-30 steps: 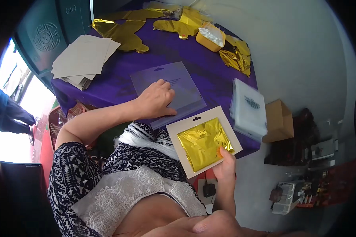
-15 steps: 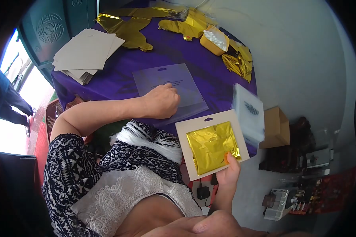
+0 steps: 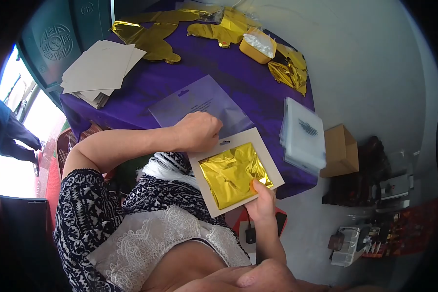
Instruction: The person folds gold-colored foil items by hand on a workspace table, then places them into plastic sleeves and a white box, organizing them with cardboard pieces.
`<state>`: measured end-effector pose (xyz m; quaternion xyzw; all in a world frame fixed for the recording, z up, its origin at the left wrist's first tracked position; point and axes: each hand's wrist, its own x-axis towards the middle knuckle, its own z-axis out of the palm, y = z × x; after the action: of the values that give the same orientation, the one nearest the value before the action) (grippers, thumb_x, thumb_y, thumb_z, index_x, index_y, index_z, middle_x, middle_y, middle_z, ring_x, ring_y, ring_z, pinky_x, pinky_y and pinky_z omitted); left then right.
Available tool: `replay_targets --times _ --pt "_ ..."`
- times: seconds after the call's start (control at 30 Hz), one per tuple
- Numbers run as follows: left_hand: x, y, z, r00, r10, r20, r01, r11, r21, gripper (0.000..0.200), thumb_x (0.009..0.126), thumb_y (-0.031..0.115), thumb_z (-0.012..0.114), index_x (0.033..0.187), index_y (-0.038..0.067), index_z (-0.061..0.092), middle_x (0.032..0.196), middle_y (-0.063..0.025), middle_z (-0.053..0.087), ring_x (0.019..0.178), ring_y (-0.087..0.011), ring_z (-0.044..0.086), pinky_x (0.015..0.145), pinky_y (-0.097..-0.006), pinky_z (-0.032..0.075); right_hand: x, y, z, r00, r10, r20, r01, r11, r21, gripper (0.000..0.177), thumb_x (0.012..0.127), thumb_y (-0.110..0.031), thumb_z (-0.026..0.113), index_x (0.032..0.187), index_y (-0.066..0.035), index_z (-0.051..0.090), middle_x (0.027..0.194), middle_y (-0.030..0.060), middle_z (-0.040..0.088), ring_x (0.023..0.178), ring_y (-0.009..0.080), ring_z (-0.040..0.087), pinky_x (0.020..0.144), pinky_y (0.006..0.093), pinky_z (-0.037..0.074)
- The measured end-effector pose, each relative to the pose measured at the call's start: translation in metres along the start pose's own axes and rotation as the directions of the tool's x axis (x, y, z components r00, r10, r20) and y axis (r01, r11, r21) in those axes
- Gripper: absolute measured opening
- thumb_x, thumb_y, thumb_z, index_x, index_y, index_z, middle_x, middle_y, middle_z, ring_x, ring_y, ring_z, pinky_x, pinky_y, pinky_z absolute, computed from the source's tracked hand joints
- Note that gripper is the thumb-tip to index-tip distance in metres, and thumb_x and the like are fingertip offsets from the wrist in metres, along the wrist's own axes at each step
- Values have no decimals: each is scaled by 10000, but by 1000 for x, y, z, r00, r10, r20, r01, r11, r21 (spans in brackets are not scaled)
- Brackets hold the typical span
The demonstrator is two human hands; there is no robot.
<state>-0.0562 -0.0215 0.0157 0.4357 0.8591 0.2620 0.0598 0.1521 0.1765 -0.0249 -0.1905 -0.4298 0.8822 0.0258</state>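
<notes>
My right hand [image 3: 263, 202] grips the lower right corner of a white card [image 3: 272, 168], thumb in front. On the card lies a folded gold foil piece [image 3: 236, 173], with something orange at the thumb tip. My left hand [image 3: 197, 131] is closed on the lower part of a clear plastic bag [image 3: 180, 104] that has a hang hole and printed text; its fingertips are mostly hidden. The card's top edge is right beside my left hand and overlaps the bag's lower end.
On the purple cloth [image 3: 151, 82] lie a stack of white cards [image 3: 100, 65], gold foil pieces [image 3: 153, 41], a yellow tub [image 3: 258, 46] with white contents and a stack of clear bags [image 3: 301, 136]. Beyond the table edge stands a cardboard box [image 3: 338, 151]. A person's legs [image 3: 19, 131] show at left.
My right hand has moved the card left and slightly up, to the bag's lower end. The bag has tilted and shifted left in my left hand.
</notes>
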Motion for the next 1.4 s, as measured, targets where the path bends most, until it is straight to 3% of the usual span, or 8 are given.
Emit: replay_targets --times 0.87,0.97,1.0,1.07,1.13,1.2,1.3,1.4 --pt "-38 19 14 933 357 -29 -348 923 167 185 802 160 687 857 9 595 819 -123 603 692 -329 658 603 -443 538 7 46 28 991 -131 22 129 989 75 458 1030 -123 453 1463 9 387 1424 140 507 1300 265 516 1112 434 403" --pt "-47 14 0 890 261 -374 -263 964 46 230 764 119 725 923 8 602 915 -144 593 839 -342 639 693 -438 539 6 48 31 979 -199 36 196 978 71 469 1036 -153 439 1473 2 377 1446 140 492 1316 272 502 1121 446 387" --pt "-47 5 -1 829 206 -520 -240 971 2 379 745 93 755 1063 -17 582 1121 -203 550 1052 -346 575 844 -427 511 6 48 30 974 -222 51 219 974 65 480 1039 -172 428 1485 -7 364 1466 140 475 1334 279 487 1128 460 378" --pt "-52 -2 -4 670 10 -743 -112 990 -89 603 762 57 759 1294 -22 486 1240 -216 489 1092 -342 549 892 -407 494 4 48 30 968 -241 74 237 969 65 499 1043 -207 416 1498 -16 347 1488 141 458 1356 287 468 1137 477 363" --pt "-63 -9 5 664 -341 -666 -192 783 -592 653 885 79 708 1439 -37 382 1401 -165 438 1174 -247 533 955 -350 479 1 47 34 968 -231 93 225 972 72 515 1045 -237 411 1503 -13 338 1490 142 457 1364 288 459 1143 481 352" --pt "-79 3 5 755 -576 -314 -182 276 -944 612 923 120 695 1432 -35 394 1386 -164 505 1172 -230 586 992 -350 484 0 49 40 966 -223 128 212 973 91 516 1045 -245 408 1495 -2 344 1479 145 464 1355 289 464 1142 471 351" --pt "-88 0 4 901 -390 190 81 -280 -957 436 913 90 693 1301 -37 541 1223 -162 646 1098 -209 653 949 -349 520 0 65 46 969 -211 129 196 974 116 485 1056 -232 395 1475 11 373 1461 147 476 1327 281 488 1132 450 367" --pt "-84 -6 21 911 -367 191 89 -278 -956 226 911 15 657 1132 -30 663 1043 -133 730 925 -197 710 879 -335 560 8 81 32 974 -131 183 109 986 127 492 1077 -277 381 1482 2 366 1461 147 475 1331 277 482 1137 450 360"
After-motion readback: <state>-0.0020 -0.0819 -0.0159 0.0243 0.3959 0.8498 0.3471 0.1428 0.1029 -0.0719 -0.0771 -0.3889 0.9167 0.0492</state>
